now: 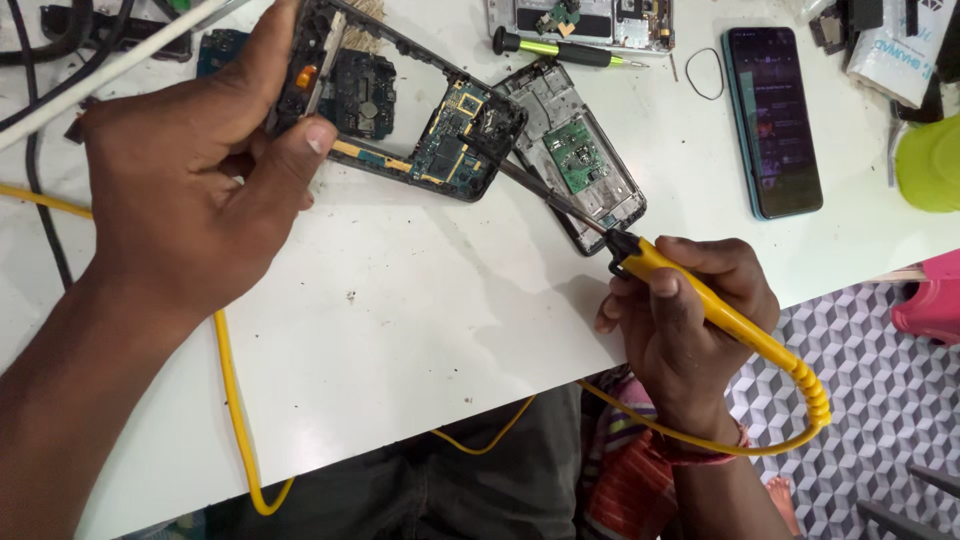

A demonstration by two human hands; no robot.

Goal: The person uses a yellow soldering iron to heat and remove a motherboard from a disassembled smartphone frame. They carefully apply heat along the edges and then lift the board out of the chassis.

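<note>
While the left hand (180, 190) is clenching the edge of an opened phone (400, 110) and tilting it off the white surface (420, 300), the right hand (690, 320) is grasping a yellow soldering iron (700, 300) and pressing its dark tip toward the exposed board. The tip appears to be touching near the gold connectors, though the contact point is hard to make out. A slip is risking a scorched part or bridged pads; the thumb is sitting close to the heat, and the coiled cord (800, 400) is hanging off the edge, where a snag could jerk the iron onto the second gutted phone (575, 155).
</note>
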